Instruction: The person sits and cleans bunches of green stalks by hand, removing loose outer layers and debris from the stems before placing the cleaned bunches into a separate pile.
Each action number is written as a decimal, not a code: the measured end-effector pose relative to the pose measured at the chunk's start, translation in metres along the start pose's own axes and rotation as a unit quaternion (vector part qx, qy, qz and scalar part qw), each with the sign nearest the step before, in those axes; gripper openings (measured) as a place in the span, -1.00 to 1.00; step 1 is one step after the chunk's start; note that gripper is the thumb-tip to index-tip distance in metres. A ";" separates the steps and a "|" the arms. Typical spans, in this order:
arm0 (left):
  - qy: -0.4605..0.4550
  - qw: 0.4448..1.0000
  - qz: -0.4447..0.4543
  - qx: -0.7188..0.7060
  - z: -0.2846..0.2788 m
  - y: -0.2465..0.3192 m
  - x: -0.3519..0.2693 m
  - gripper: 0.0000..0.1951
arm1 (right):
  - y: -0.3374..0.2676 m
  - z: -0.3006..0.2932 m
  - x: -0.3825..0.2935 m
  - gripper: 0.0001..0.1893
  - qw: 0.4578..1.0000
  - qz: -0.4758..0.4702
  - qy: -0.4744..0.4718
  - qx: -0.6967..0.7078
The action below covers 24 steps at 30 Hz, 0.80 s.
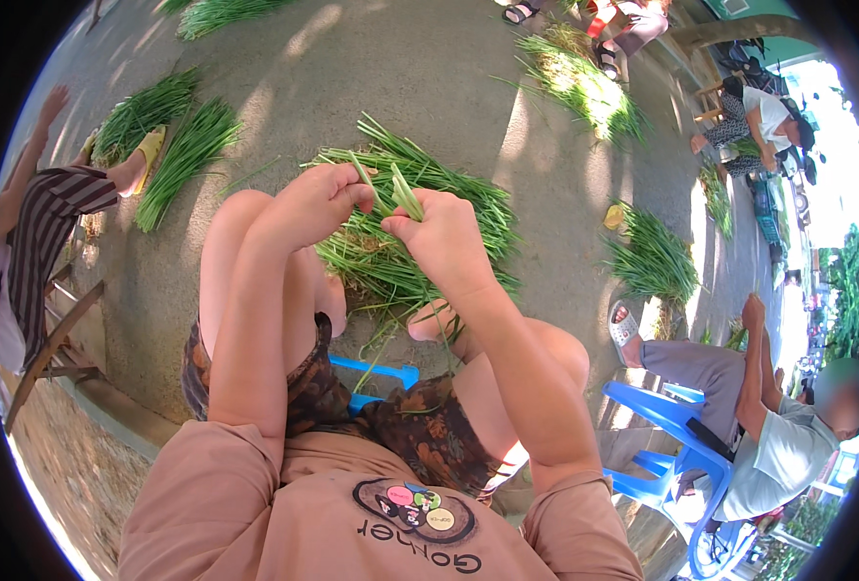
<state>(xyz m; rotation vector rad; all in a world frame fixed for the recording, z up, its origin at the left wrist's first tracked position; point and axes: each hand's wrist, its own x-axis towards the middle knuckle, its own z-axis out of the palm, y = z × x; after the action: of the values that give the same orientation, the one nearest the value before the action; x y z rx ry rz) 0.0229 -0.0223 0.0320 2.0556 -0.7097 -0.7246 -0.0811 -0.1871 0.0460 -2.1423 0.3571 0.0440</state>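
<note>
My right hand (436, 225) is closed around a small bunch of pale green stalks (404, 192), whose leaves hang down towards my foot. Just to its left, my left hand (327, 200) pinches a thin green stalk (362, 174) between thumb and fingers. Below both hands, a large heap of long green leafy stalks (473, 210), perhaps garlic chives, lies on the pavement between my bare feet. Pale, straw-like roots and dry bits (353, 250) show at the heap's near side. A few loose leaves trail towards my lap.
A blue plastic stool (378, 369) is under me. Further bunches lie at the left (190, 156), upper right (582, 80) and right (654, 254). A person on a blue plastic chair (690, 436) sits close on my right; another sits by a wooden chair (59, 341) on my left.
</note>
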 end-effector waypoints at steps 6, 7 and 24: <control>0.029 0.999 -0.021 -0.013 -0.013 -0.010 0.000 -0.82 | 0.004 -0.002 -0.001 -0.79 1.000 0.017 0.002 -0.014; 0.047 0.998 -0.007 -0.038 -0.014 -0.018 0.002 -0.83 | 0.002 -0.003 0.000 -0.79 1.000 0.018 0.005 -0.016; 0.006 0.996 0.020 -0.083 0.015 0.005 0.002 -0.78 | -0.003 -0.013 0.001 -0.82 0.993 0.082 -0.047 0.073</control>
<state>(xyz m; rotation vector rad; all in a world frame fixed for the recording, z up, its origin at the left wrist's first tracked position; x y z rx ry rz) 0.0122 -0.0341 0.0285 1.8884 -0.6597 -0.7232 -0.0808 -0.1966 0.0555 -1.9549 0.4663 0.2065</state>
